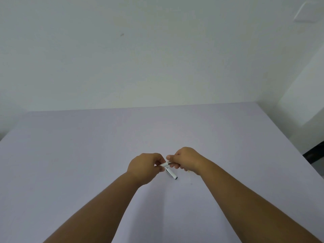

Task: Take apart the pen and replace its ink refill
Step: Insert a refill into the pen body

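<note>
Hands meet over the counter (87, 155): your left hand (145, 166) and right hand (185, 160) both pinch the white pen (165, 163). Cap (171, 173) lies just below, already off. Barrel apparently not yet parted; no refill visible.

Setting: plain indoor room, kind undetermined; could be an office or a home corner. Evidence as follows. One broad, flat, pale lavender-grey table (87, 155), matte, its far edge set against the wall. One bare off-white painted wall (140, 58), carrying a single small dark fleck (122, 34). One white rectangular wall plate (306, 12), upper right, blurred. One white projecting wall corner (305, 95) at right. One strip of dark floor (315, 151) beyond the table's right edge.
</note>
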